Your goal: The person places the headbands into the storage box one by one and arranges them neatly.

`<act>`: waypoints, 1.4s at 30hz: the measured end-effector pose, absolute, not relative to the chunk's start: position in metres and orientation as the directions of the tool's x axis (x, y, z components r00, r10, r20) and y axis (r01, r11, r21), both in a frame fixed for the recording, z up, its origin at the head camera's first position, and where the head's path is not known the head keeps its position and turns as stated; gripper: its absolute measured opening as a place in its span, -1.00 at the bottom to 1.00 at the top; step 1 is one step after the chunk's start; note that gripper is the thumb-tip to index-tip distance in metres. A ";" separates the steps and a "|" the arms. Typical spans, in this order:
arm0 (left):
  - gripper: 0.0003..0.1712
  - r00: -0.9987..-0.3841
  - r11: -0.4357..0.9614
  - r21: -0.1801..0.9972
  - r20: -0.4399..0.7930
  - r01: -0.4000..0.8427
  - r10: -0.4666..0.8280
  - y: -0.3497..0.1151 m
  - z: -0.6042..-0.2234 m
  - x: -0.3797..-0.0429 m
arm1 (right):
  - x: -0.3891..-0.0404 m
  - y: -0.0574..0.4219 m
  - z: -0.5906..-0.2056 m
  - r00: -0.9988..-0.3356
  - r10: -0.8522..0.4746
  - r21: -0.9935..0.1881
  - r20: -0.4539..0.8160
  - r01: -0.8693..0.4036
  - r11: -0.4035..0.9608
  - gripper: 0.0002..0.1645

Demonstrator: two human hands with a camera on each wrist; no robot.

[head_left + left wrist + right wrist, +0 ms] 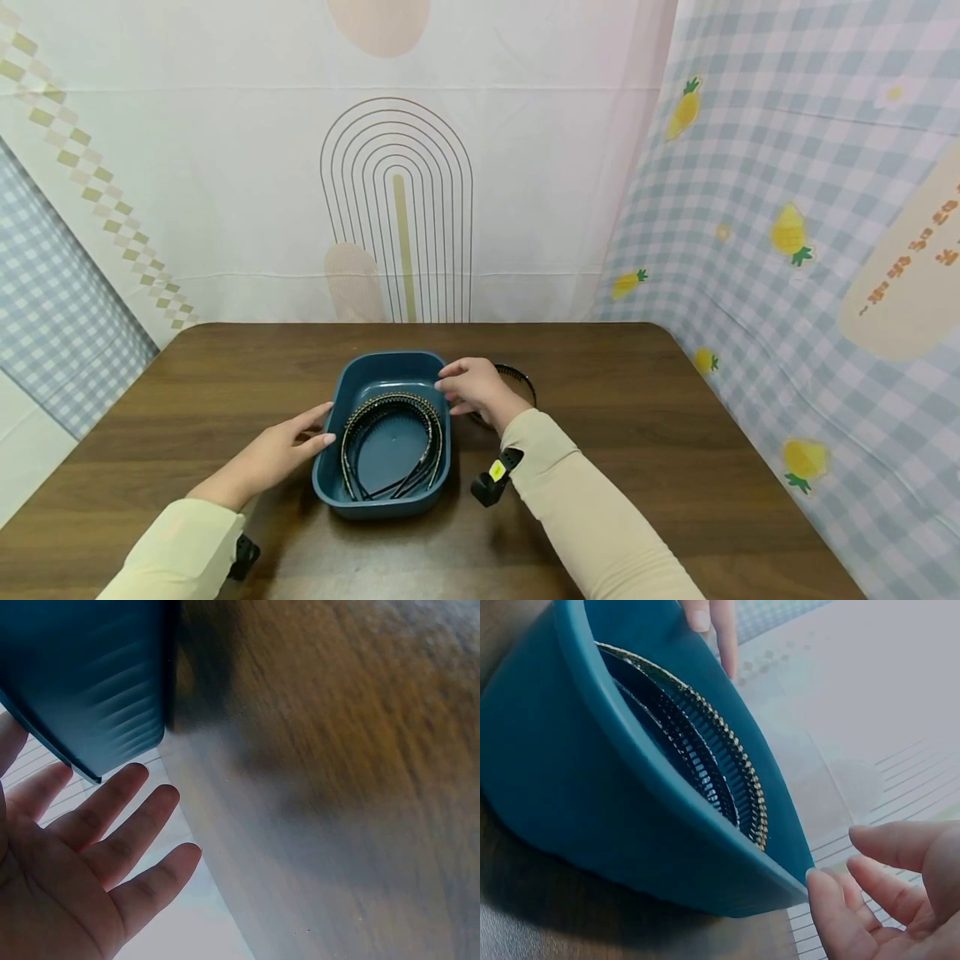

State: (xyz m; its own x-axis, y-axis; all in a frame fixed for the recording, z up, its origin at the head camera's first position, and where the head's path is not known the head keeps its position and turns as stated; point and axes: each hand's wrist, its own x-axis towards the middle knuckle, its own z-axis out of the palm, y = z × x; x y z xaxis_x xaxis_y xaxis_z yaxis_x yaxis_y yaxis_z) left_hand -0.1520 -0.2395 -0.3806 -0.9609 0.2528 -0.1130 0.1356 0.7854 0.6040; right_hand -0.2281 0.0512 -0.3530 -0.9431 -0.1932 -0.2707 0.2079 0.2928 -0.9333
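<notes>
A blue plastic bin [397, 357] holds several black headbands [431, 423], nested in a ring; one has a gold beaded edge and shows comb teeth in the right wrist view. My left hand [281, 454] is at the bin's left rim, thumb and fingertips right by the edge. In the left wrist view its fingers [135, 832] are spread and loosely straight beside the bin's wall. Across from it, my right hand [476, 389] has its fingertips at the right rim, thumb apart from the fingers. Another dark headband [529, 386] lies on the table, partly hidden behind the right hand.
The brown wooden table [600, 400] extends on both sides of the bin. A white patterned cloth [540, 183] hangs behind its far edge. To the right hangs a checked cloth [750, 333] with pineapple prints.
</notes>
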 end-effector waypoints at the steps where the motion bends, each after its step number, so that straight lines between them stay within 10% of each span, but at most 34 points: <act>1: -0.18 -0.961 0.785 0.605 -0.113 0.135 0.252 -0.240 -0.381 -0.152 | -0.229 0.053 -0.353 -0.942 -0.196 -0.934 -0.274 0.212 0.287 -0.60; 42: -0.23 -0.966 0.779 0.615 -0.109 0.118 0.233 -0.239 -0.385 -0.152 | -0.246 0.124 -0.393 -0.976 -0.178 -0.950 -0.126 0.067 0.305 -0.61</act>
